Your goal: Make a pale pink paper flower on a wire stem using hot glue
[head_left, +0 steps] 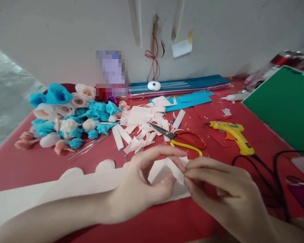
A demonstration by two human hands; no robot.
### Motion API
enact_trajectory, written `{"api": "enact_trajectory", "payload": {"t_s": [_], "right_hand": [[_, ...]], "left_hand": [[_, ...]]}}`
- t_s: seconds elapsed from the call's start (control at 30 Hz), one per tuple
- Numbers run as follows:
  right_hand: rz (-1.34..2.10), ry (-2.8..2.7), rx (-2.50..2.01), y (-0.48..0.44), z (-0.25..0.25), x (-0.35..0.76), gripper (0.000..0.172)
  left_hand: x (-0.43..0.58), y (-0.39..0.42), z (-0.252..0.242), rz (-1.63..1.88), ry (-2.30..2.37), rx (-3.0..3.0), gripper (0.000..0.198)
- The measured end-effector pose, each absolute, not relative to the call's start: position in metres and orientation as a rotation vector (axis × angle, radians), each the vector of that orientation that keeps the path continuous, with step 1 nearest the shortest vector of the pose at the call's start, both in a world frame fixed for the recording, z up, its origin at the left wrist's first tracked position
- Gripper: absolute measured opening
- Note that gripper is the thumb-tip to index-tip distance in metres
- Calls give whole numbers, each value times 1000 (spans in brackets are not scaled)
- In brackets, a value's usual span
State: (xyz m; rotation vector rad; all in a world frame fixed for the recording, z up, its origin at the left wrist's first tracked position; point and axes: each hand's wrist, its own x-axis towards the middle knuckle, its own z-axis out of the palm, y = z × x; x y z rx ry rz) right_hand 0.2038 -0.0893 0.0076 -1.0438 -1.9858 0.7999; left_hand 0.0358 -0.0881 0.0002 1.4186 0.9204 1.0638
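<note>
Near the front of the red table [27, 165], both of my hands work on the right end of a long pale pink paper strip [78, 184] with a scalloped top edge. My left hand [144, 182] pinches the strip's end between thumb and forefinger. My right hand [217, 192] is closed too, its fingertips pinching the same folded end right beside the left fingers. The strip trails off to the left across the table.
Scissors [182, 136] with red and yellow handles lie just behind my hands among pale paper scraps [139, 130]. A yellow glue gun [232, 133] with a black cord lies to the right. Blue and pink paper flowers [68, 114] are piled at left. A green sheet [285, 104] stands right.
</note>
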Motion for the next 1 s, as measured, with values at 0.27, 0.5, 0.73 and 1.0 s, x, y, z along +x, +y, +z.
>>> {"api": "enact_trajectory", "payload": {"t_s": [0.27,0.5,0.73,1.0], "right_hand": [[614,-2067,-1063,-89,2,203,13],[974,-2056,-1108,-83,1,206,14],[1304,-1776,-1124,-76,12,206,22],[1341,-1760,-1072,-80,12,208,29]], "left_hand": [[41,-86,-1,1030,957,1378,48],[38,-86,-4,1020,896,1306,31],[37,-87,-10,1084,816,1187,27],[39,-84,-4,1046,887,1323,12]]}}
